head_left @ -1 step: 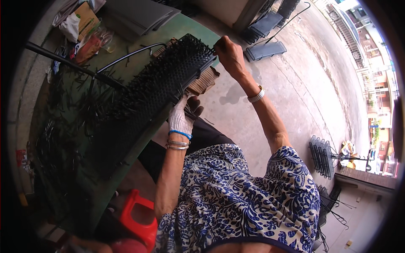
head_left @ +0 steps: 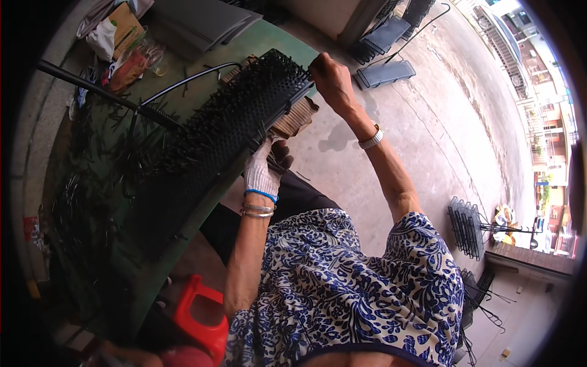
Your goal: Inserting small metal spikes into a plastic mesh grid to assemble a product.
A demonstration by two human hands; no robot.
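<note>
A long black panel full of small holes (head_left: 241,122) lies slantwise on the green table, with many thin black pegs (head_left: 208,113) standing out of it. My left hand (head_left: 264,168), in a pale knitted glove with dark finger ends, is at the panel's near edge. Its fingers are curled, and what lies inside them is hidden. At the panel's far right corner my bare right hand (head_left: 333,79) is closed in a pinch. Whatever the fingertips grip there is too small to make out. Corrugated cardboard (head_left: 296,117) shows under the panel by my left hand.
More loose black pegs (head_left: 73,202) cover the left of the green table (head_left: 287,46). A black rod (head_left: 98,88) reaches over it, and grey sheets (head_left: 205,24) lie at the back. Nearby are a red stool (head_left: 194,306) and, on the floor, a dark tray-like piece (head_left: 385,73) and racks (head_left: 466,226).
</note>
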